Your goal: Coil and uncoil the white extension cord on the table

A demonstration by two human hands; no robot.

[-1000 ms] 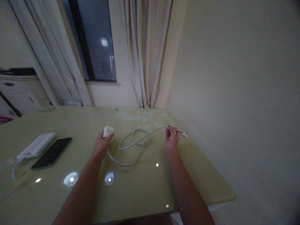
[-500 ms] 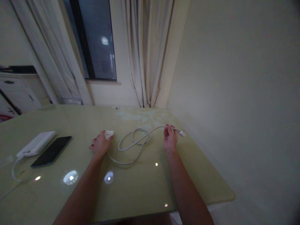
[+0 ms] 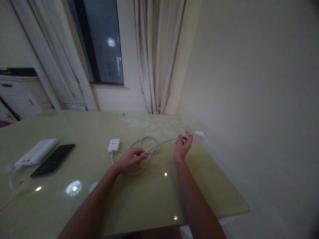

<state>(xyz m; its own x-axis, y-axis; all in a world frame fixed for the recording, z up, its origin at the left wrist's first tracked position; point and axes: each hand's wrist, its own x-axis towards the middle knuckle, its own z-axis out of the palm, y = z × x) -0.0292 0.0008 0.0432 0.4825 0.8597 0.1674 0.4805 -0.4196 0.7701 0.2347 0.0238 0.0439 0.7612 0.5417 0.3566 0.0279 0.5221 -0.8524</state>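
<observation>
A white extension cord (image 3: 149,146) lies in loops on the pale green glass table (image 3: 139,205). Its small socket block (image 3: 114,145) rests flat on the table, apart from both hands. My left hand (image 3: 130,159) pinches the cord near the loops, fingers closed round it. My right hand (image 3: 183,146) is raised a little above the table and grips the cord close to the white plug (image 3: 199,135), which sticks out to the right toward the wall.
A white power bank (image 3: 36,151) with a thin cable and a dark phone (image 3: 53,160) lie at the table's left. Curtains and a dark window stand behind the table. A plain wall runs along the right edge. A white cabinet is at far left.
My left hand let go of the socket block and moved right onto the cord by the loops. My right hand lifted the plug end slightly and pulled it rightward, drawing the cord straighter.
</observation>
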